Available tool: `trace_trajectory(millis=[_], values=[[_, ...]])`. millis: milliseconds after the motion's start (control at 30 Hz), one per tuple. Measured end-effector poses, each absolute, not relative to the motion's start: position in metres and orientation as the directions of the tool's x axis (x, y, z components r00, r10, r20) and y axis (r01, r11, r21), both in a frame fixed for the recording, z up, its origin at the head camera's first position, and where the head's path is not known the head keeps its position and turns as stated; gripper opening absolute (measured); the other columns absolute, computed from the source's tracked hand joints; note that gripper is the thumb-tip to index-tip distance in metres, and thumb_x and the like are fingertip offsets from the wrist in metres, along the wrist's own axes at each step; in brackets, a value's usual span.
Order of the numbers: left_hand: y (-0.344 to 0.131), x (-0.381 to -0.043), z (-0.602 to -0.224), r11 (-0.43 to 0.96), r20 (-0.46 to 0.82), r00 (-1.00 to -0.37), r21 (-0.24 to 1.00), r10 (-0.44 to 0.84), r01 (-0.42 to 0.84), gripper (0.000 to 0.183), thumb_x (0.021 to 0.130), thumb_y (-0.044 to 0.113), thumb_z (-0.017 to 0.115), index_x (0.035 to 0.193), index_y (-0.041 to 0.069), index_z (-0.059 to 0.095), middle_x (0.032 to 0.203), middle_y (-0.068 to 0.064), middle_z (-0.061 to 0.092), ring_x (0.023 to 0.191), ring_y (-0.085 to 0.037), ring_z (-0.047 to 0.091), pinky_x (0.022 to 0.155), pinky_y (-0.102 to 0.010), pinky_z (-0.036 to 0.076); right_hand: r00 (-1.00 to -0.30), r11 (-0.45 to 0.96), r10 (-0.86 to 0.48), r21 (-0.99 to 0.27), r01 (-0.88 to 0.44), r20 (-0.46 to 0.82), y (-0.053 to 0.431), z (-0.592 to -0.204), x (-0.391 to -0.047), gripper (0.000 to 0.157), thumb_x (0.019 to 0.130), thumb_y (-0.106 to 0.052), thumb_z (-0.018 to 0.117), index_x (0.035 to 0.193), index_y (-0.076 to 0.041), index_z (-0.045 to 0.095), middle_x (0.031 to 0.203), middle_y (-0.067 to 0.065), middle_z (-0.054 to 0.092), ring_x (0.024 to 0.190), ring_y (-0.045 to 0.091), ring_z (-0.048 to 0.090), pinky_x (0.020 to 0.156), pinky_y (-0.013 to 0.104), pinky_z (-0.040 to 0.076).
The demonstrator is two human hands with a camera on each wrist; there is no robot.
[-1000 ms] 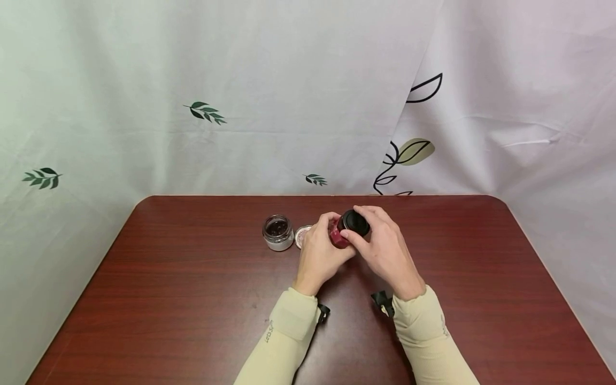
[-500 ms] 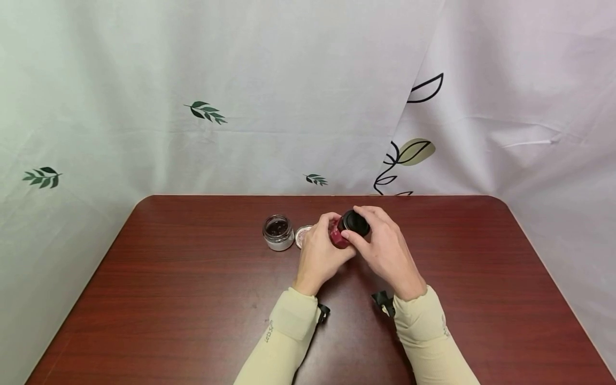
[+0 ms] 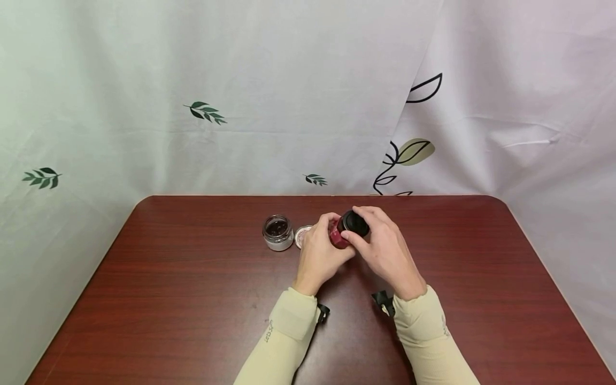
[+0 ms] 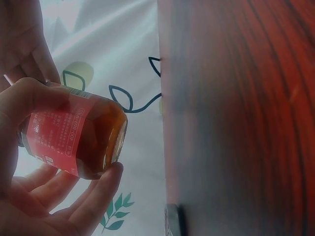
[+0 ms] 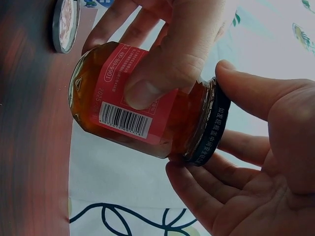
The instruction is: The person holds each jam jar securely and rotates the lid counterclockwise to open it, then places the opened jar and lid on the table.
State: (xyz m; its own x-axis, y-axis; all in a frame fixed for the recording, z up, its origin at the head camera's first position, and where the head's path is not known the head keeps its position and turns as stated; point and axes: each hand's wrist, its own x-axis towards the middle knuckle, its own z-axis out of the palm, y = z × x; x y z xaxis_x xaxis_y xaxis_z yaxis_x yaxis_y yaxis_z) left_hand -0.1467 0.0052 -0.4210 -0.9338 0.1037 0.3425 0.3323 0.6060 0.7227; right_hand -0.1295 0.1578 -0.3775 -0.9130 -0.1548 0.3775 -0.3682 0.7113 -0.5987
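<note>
A glass jar [image 5: 184, 115] with amber-brown contents and a red label [image 4: 61, 130] is held in the air over the far part of the table. My left hand [image 3: 321, 255] grips the jar's body, its thumb across the label in the right wrist view. The fingers and thumb of my right hand [image 3: 385, 246] grip the black screw lid [image 5: 211, 123], which sits on the jar's mouth. In the head view the jar leans with its lid toward the right, and most of its body is hidden by the hands.
Left of the hands an open glass jar [image 3: 278, 233] of dark contents stands on the brown table [image 3: 192, 299]. Between it and my left hand lies a round lid [image 3: 301, 235], inside up, partly hidden. A white curtain [image 3: 289, 96] with leaf prints hangs behind the table's far edge.
The black lid shifts very slightly to the left under my right fingers. Both hands otherwise stay in place, and the open jar and loose lid have not moved.
</note>
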Motion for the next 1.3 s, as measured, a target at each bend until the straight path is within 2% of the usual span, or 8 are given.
trace_trajectory(millis=[233, 867, 1300], values=[[0.0049, -0.1472, -0.4217, 0.602, 0.339, -0.935, 0.727, 0.103, 0.330, 0.057, 0.072, 0.027, 0.085, 0.121, 0.011, 0.060, 0.099, -0.003, 0.068, 0.089, -0.019, 0.064, 0.080, -0.037, 0.053, -0.911, 0.710, -0.162, -0.597, -0.374, 0.379, 0.1579, -0.3772, -0.1300, 0.053, 0.089, -0.023, 0.078, 0.134, 0.000, 0.061, 0.129, 0.011, 0.060, 0.119, 0.026, 0.058, 0.099, 0.044, 0.047], [0.0050, -0.1472, -0.4219, 0.605, 0.344, -0.932, 0.720, 0.113, 0.339, 0.057, 0.072, 0.027, 0.085, 0.121, 0.012, 0.060, 0.106, -0.004, 0.070, 0.095, -0.021, 0.066, 0.083, -0.037, 0.053, -0.910, 0.710, -0.168, -0.595, -0.378, 0.379, 0.1590, -0.3770, -0.1296, 0.053, 0.089, -0.024, 0.078, 0.133, 0.000, 0.062, 0.129, 0.011, 0.061, 0.118, 0.026, 0.059, 0.098, 0.044, 0.048], [0.0046, -0.1469, -0.4234, 0.613, 0.341, -0.933, 0.715, 0.113, 0.336, 0.057, 0.071, 0.027, 0.085, 0.120, 0.012, 0.060, 0.102, -0.004, 0.070, 0.092, -0.020, 0.065, 0.082, -0.037, 0.053, -0.910, 0.701, -0.186, -0.599, -0.387, 0.370, 0.1599, -0.3775, -0.1299, 0.054, 0.090, -0.024, 0.078, 0.135, 0.000, 0.061, 0.130, 0.011, 0.061, 0.116, 0.025, 0.060, 0.098, 0.043, 0.047]])
